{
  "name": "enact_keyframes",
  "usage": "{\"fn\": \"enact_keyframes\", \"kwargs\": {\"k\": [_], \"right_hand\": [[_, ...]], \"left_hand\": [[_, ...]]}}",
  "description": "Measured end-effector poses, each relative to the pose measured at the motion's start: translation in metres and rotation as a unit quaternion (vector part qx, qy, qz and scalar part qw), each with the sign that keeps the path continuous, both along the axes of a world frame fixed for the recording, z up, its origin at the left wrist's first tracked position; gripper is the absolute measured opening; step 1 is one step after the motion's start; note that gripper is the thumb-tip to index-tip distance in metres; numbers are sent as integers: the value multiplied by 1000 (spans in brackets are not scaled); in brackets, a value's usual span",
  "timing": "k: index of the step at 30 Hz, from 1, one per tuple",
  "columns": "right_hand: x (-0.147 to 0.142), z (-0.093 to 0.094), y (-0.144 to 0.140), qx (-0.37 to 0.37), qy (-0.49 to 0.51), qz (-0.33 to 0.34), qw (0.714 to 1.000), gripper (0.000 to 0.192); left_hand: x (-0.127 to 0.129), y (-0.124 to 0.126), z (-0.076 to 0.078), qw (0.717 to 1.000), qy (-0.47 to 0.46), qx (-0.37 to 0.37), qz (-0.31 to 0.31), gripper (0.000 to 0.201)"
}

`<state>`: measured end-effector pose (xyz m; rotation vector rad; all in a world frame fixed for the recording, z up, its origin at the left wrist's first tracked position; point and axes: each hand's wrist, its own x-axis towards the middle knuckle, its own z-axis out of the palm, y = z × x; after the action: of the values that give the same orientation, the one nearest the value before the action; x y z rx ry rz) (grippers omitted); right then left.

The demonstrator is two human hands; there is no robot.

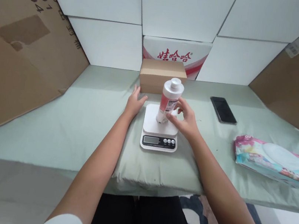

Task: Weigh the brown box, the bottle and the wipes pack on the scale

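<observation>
A white bottle with a red label and a white cap stands on the platform of a small white kitchen scale in the middle of the table. My right hand grips the bottle's lower half from the right side. My left hand rests flat on the pale green table cover just left of the scale, fingers apart, holding nothing. The scale's display and three buttons face me.
A brown cardboard box sits just behind the scale, in front of a white and red carton. A black phone lies to the right. A wet-wipes pack lies at far right. Cardboard sheets lean on both sides.
</observation>
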<state>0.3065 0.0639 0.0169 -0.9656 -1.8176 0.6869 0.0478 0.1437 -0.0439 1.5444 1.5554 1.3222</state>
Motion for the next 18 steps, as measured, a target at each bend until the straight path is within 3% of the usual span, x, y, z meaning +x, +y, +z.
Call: {"fn": "enact_keyframes", "kwargs": {"k": [4,7,11,15,18], "right_hand": [[-14,-4,-7,-38,-6,18,999,50],[-12,-7,0,-54,14,-7,998,47],[21,-11,28,-14,73,-132,988,47],[68,-24,55,17,79,-282,956,49],[87,-37,66,2,84,-332,940,55]], "left_hand": [[-2,1,-2,1000,2,0,-5,78],[-2,2,-2,1000,2,-3,-1,79],[-2,1,0,1000,11,-16,17,78],[0,-2,1,1000,7,-8,21,77],[0,-3,2,1000,3,-8,16,77]]}}
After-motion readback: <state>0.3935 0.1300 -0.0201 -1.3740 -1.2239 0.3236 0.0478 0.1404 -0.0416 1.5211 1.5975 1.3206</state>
